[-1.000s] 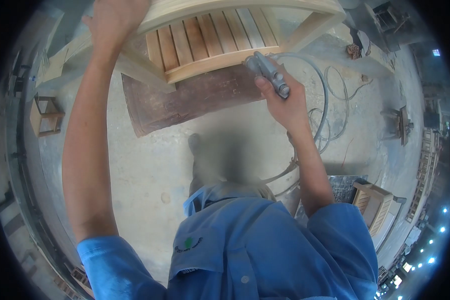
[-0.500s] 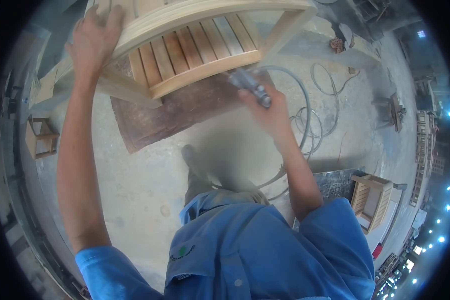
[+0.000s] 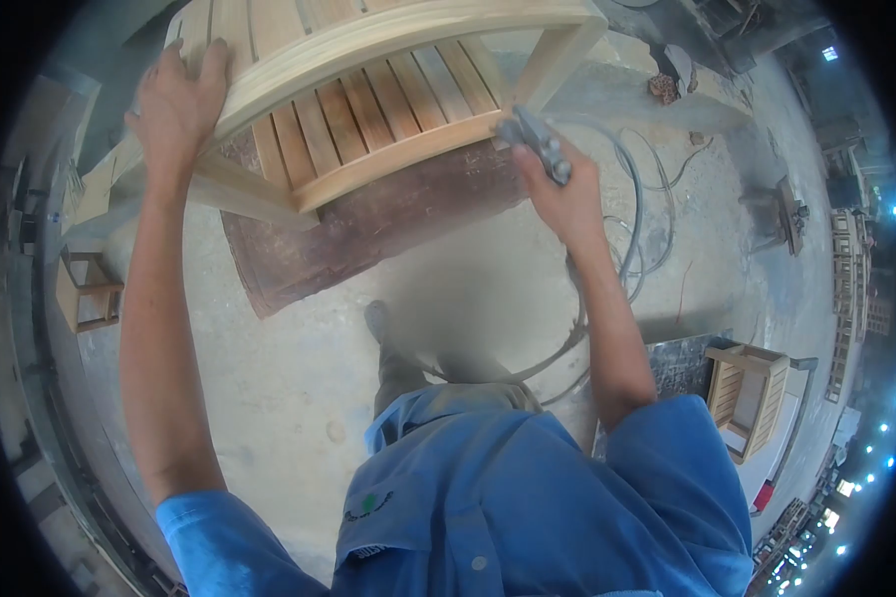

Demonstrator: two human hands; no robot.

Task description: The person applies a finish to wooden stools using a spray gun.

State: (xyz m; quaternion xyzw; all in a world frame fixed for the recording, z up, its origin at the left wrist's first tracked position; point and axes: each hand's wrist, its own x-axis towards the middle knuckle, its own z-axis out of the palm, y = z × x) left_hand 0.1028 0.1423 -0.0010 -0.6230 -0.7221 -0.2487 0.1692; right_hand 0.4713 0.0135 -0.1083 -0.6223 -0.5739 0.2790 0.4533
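Observation:
A pale wooden slatted table point(image 3: 408, 42) with a curved front rail and a lower slatted shelf point(image 3: 368, 109) fills the top of the view. My left hand point(image 3: 181, 99) lies on its slatted top at the left end, fingers apart. To the right of the lower shelf, my right hand point(image 3: 569, 195) is closed around a small grey metal air gun point(image 3: 536, 142). The gun's front end is slightly blurred and overlaps the shelf's right corner in this view. A grey hose point(image 3: 627, 184) loops down behind my right hand.
Under the table lies a worn brown board point(image 3: 368, 231) on the concrete floor point(image 3: 269, 398). A small wooden stool frame point(image 3: 92, 291) stands at the left. At the lower right is a slatted wooden piece point(image 3: 747, 400). Coils of hose point(image 3: 657, 239) spread over the floor on the right.
My right hand has moved right and slightly down with the air gun, toward the shelf's right corner. My left hand stays on the tabletop; the view has shifted slightly.

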